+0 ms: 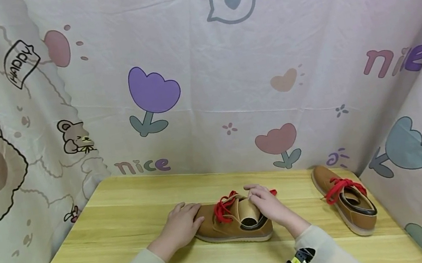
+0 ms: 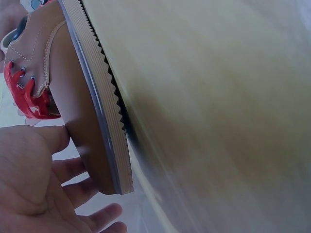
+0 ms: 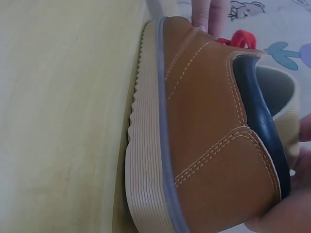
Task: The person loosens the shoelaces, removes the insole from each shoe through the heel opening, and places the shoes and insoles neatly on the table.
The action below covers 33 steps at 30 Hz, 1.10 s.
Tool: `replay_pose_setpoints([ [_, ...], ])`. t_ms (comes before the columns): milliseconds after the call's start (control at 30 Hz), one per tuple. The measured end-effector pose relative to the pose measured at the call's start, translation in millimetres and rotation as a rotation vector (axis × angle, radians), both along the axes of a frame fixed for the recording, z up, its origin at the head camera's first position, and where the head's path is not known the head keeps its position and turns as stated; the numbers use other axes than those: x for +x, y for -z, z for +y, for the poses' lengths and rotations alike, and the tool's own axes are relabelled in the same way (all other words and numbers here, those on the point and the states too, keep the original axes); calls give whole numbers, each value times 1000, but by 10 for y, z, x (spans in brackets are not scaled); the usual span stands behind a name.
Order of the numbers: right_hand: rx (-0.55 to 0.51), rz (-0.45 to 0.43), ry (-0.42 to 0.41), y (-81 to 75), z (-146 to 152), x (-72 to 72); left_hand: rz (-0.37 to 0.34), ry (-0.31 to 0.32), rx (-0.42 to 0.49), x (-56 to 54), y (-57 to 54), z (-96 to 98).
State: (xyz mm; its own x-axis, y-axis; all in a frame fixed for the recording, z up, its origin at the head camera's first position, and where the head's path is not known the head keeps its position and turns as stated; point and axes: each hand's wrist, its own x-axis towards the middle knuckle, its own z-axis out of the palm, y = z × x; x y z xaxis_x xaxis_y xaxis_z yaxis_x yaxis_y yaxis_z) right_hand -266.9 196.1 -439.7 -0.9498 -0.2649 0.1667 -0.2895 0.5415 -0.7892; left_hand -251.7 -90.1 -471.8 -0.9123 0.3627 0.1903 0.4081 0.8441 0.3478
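Observation:
A brown leather shoe (image 1: pixel 226 228) with red laces sits upright on the table, toe to the left and heel to the right. My left hand (image 1: pixel 181 222) holds its toe, thumb on the near side and fingers over the far side. In the left wrist view the ring and little fingers (image 2: pixel 104 216) stick out past the toe. My right hand (image 1: pixel 265 201) grips the shoe at its opening, by the heel. Its fingers touch a beige curled flap (image 3: pixel 286 124) that stands up out of the dark-lined collar (image 3: pixel 260 111); part of this hand lies outside the right wrist view.
A matching brown shoe (image 1: pixel 360 223) with red laces stands at the right of the wooden table (image 1: pixel 122 200), its toe toward the back. Printed cloth curtains (image 1: pixel 199 59) hang behind the table and along both sides.

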Motion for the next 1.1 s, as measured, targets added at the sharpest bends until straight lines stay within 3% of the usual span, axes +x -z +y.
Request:
replay_pose_setpoints([
  [133, -102, -77, 35, -3, 19, -4, -2, 0, 1, 0, 1, -2],
  [233, -51, -78, 36, -7, 24, 4, -2, 0, 0, 1, 5, 2],
  [400, 57, -28, -39, -22, 8, 13, -29, 8, 7, 5, 2, 15],
  [733, 8, -22, -29, -64, 33, 23, -34, 6, 12, 16, -2, 24],
  [1100, -37, -42, -11, -231, 219, 32, -45, -5, -15, -4, 42, 60],
])
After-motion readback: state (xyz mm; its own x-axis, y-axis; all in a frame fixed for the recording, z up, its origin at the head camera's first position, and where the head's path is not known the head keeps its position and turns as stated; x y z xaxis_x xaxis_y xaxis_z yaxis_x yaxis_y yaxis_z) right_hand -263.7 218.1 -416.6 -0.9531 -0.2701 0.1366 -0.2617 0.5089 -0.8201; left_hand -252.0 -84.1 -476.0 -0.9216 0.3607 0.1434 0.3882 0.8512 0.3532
